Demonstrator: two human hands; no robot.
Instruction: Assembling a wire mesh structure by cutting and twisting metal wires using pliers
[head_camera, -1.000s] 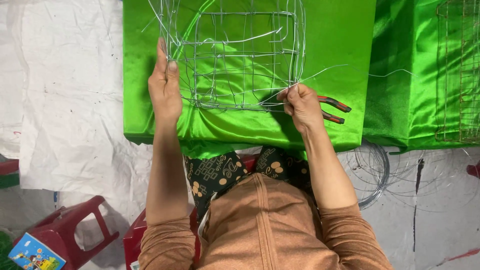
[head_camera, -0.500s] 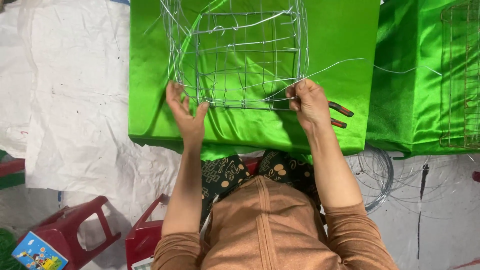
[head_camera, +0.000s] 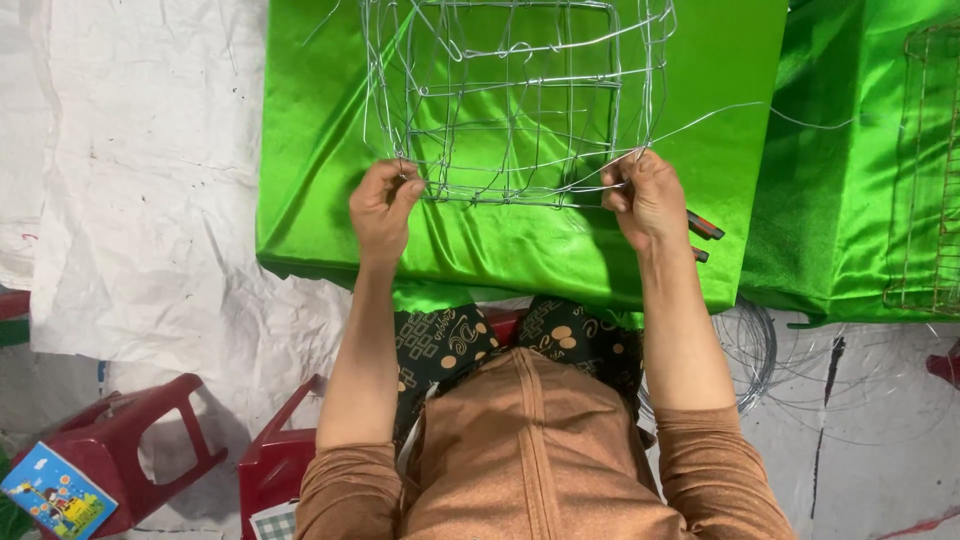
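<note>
1. A shiny green satin cloth covers a low work surface; white crumpled sheeting covers the floor around it.
2. A second green-draped surface stands to the right, bearing a rusty brown wire grid.
3. A red plastic stool stands at lower left, and a coil of thin grey wire lies on the floor at right.
4. The silver wire mesh cage, made of square cells with loose strands sticking out, sits on the green cloth.
5. The left hand pinches the cage's near left corner; the right hand is clamped on its near right corner.
6. Red-handled pliers lie just beside the right hand.
</note>
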